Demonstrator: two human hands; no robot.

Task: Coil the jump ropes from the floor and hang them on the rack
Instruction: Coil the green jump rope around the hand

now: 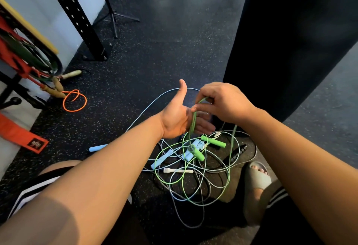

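Note:
A tangle of jump ropes (193, 175) lies on the dark floor between my knees: green, light blue, grey and black cords with their handles. My left hand (180, 117) is held out flat, palm up, thumb raised, fingers straight. A loop of the green rope (192, 126) hangs over that palm, and one green handle (196, 152) dangles below it. My right hand (220, 101) pinches the green cord just above the left palm. The second green handle (213, 141) lies on the pile. An orange rope (74, 100) with wooden handles lies at the left by the rack.
The rack (21, 58) with red and green bands stands at the left edge. A black perforated upright (77, 18) and a thin tripod stand (114, 16) are at the back. A large black punching bag (286, 39) hangs at the right. My sandalled foot (255, 184) is beside the pile.

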